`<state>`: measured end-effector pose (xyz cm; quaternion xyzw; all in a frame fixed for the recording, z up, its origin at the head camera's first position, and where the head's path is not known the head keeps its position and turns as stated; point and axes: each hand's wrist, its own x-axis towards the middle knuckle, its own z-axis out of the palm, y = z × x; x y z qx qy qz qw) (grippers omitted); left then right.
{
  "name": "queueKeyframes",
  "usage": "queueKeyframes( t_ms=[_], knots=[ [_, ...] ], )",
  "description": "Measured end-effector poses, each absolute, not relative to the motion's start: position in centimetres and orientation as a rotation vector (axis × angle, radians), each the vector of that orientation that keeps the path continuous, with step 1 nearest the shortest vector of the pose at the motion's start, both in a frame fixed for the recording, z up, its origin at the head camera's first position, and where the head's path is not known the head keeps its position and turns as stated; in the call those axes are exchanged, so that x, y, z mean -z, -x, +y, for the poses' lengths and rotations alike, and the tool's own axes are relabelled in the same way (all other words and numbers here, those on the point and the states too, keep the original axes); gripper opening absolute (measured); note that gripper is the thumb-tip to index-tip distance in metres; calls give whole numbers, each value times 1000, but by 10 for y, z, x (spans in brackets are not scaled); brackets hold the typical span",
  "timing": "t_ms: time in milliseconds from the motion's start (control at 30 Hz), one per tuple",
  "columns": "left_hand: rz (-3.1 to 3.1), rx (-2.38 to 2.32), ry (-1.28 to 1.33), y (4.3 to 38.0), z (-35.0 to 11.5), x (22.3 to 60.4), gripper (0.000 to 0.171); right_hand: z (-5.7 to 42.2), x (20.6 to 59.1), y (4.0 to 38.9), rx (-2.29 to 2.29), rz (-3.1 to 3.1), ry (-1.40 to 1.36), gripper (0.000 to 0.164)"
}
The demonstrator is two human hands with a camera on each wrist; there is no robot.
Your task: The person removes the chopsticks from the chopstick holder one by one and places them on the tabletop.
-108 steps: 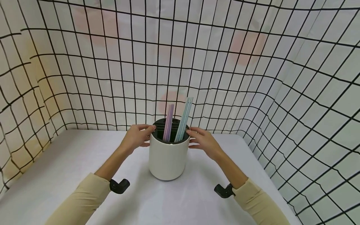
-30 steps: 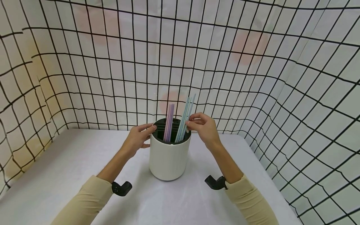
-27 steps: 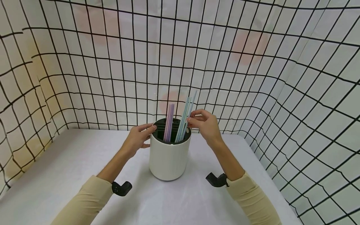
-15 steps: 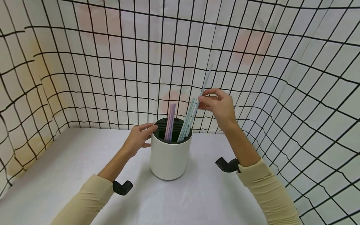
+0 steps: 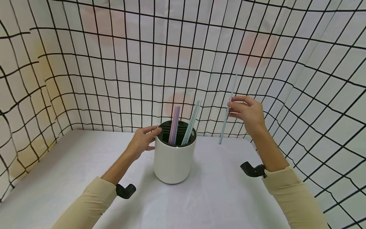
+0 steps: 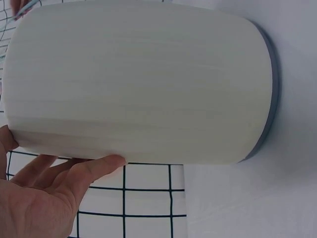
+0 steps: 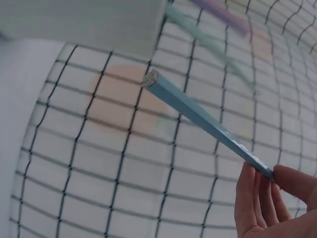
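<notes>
A white cylindrical utensil holder (image 5: 174, 163) with a black slotted insert stands upright on the table. My left hand (image 5: 141, 141) grips its upper left side, thumb at the rim; in the left wrist view the fingers (image 6: 101, 168) touch the white wall (image 6: 143, 84). Right of the holder, my right hand (image 5: 247, 113) pinches a light blue chopstick (image 5: 224, 124) in the air, its lower end pointing down. The right wrist view shows that chopstick (image 7: 198, 116) with a patterned silvery end. Purple-pink chopsticks (image 5: 173, 125) and light blue chopsticks (image 5: 191, 124) lean in the holder.
A white cloth-covered table (image 5: 206, 197) lies under the holder. Black grid netting (image 5: 137, 70) over pale cloth surrounds the back and both sides. A black wrist camera (image 5: 125, 190) sits on the left wrist and another camera (image 5: 253, 169) on the right.
My right hand left the holder's rim, pinched one light blue chopstick, drew it up and out and carried it right. The left hand stays on the holder.
</notes>
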<state>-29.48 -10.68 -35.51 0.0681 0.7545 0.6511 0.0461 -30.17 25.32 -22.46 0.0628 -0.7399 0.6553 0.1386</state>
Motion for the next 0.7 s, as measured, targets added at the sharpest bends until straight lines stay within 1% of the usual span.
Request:
queueKeyframes(
  t_ms=[167, 333, 567, 700],
  knots=[
    [2301, -1993, -206, 295, -106, 355, 61, 295, 252, 308, -1858, -2231, -61, 32],
    [2295, -2001, -215, 294, -106, 355, 61, 341, 287, 315, -1768, -2365, 65, 31],
    [2299, -2005, -223, 294, -107, 356, 61, 394, 347, 317, -1665, -2556, 211, 53],
    [2293, -2012, -223, 295, -106, 357, 61, 418, 381, 317, -1692, -2617, 334, 56]
  ],
)
